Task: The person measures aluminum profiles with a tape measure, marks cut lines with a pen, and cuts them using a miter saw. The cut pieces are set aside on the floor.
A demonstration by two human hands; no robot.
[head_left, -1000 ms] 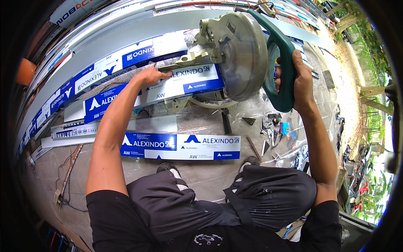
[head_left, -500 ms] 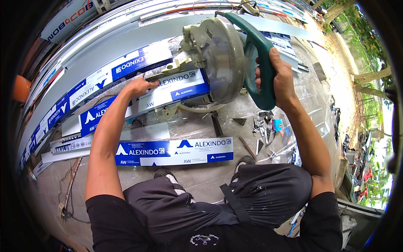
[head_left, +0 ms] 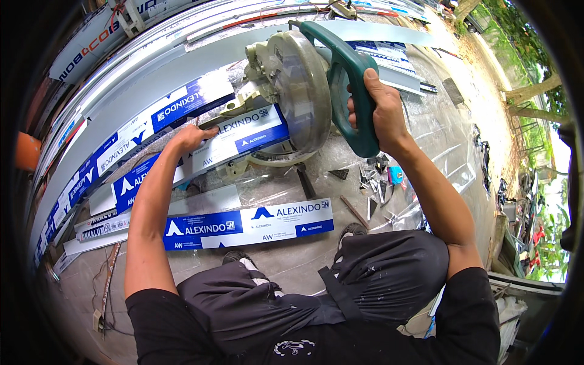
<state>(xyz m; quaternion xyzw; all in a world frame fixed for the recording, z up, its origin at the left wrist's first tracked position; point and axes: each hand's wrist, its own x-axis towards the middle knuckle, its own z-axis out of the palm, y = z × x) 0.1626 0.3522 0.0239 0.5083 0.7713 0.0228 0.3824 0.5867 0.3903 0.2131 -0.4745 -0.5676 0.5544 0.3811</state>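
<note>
My right hand (head_left: pixel 386 115) is closed around the dark green handle (head_left: pixel 363 91) of a miter saw. The saw's clear, dusty blade guard (head_left: pixel 302 91) comes down over the right end of an aluminium profile (head_left: pixel 252 131) wrapped in blue and white film. Farther left along that profile, my left hand (head_left: pixel 187 140) grips it near its far edge, with fingers and thumb partly hidden. The saw's round base (head_left: pixel 274 159) shows beneath the profile; the blade's edge is hidden behind the guard and profile.
A shorter film-covered piece (head_left: pixel 249 224) lies on the floor before my feet. Small offcuts (head_left: pixel 376 185) and dark triangular scraps are scattered right of the saw. Long profiles (head_left: pixel 152 125) stretch behind it. An orange object (head_left: pixel 28 151) stands far left, and a cable lies at lower left.
The whole view has shifted a little, so saw, profile and both hands appear farther left. Both hands keep their holds, and the saw stays over the same end of the profile.
</note>
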